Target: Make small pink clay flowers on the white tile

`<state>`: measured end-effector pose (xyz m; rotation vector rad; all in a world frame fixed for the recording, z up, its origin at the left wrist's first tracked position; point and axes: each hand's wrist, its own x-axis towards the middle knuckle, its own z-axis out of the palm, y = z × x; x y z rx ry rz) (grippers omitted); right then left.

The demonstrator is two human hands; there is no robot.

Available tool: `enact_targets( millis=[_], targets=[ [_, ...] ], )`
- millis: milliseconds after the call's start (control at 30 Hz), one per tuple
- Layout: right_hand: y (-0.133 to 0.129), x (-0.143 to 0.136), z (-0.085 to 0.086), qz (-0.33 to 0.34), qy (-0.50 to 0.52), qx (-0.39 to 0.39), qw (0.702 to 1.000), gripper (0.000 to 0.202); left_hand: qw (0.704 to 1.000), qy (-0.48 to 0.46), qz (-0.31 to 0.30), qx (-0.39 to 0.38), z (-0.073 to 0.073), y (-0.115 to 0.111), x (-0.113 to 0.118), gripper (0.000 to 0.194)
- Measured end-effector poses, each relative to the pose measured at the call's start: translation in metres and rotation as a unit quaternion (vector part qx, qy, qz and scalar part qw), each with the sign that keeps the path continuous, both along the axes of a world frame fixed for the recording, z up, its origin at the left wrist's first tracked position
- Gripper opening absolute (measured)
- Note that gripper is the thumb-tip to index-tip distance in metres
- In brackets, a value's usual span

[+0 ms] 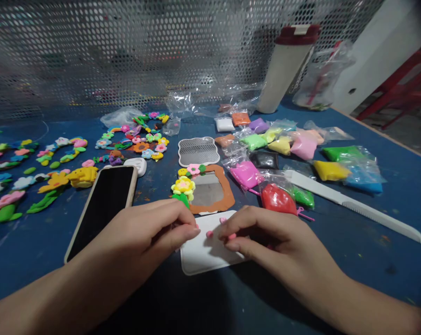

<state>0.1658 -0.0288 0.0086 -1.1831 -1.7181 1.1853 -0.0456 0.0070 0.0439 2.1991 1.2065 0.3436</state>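
A white board lies on the blue table near its front, with small pink clay bits on it. Over its left edge, my left hand is pinched, a speck of pink clay showing at its fingertips. My right hand pinches pink clay above the board's right part. Just behind the board lies a mirror with a brown clay frame, decorated on its left with a yellow flower, a pink flower and green leaves. Another wavy-edged mirror without clay lies behind it.
A phone and earbud case lie left of centre, beyond them clay-decorated pieces. Bagged clay, a white plastic knife and a tumbler are to the right. A perforated metal panel stands behind.
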Motion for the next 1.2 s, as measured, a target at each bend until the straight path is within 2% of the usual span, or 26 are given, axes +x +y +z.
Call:
enact_targets(
  millis=[200,300,400,500,567,633,800,933,1067,1200],
  targets=[
    [-0.003,-0.002,-0.005,0.069,-0.079,0.117,0.987,0.011,0.998,0.002,0.017,0.057,-0.002,0.004,0.0,0.018],
    [-0.003,-0.004,-0.008,0.105,-0.097,0.172,0.975,0.011,0.998,0.004,0.021,0.062,-0.001,0.005,0.002,0.016],
    [-0.003,-0.005,-0.013,0.123,-0.12,0.226,0.959,0.006,0.998,0.001,0.013,0.063,0.0,0.005,0.003,0.018],
    [-0.003,-0.006,-0.019,0.134,-0.143,0.268,0.943,0.015,0.997,0.003,0.007,0.075,0.001,0.003,0.003,0.015],
    [-0.004,-0.006,-0.021,0.143,-0.158,0.27,0.939,0.021,0.997,0.007,0.006,0.078,0.0,0.002,0.003,0.013],
    [-0.004,-0.006,-0.023,0.141,-0.176,0.272,0.936,0.019,0.997,0.013,0.006,0.074,-0.001,0.002,0.002,0.013],
    [-0.002,-0.009,-0.026,0.093,-0.238,0.313,0.915,0.012,0.998,0.018,-0.01,0.061,-0.003,0.003,0.0,0.012],
    [-0.001,-0.01,-0.026,0.064,-0.246,0.335,0.907,0.014,0.998,0.023,-0.023,0.06,-0.003,0.004,-0.001,0.011],
    [-0.001,-0.009,-0.024,0.076,-0.238,0.319,0.914,0.016,0.998,0.02,-0.032,0.059,-0.004,0.003,-0.001,0.009],
    [-0.002,-0.005,-0.019,0.089,-0.215,0.274,0.933,0.02,0.997,0.03,0.006,0.067,-0.006,0.003,-0.001,0.008]
  ],
)
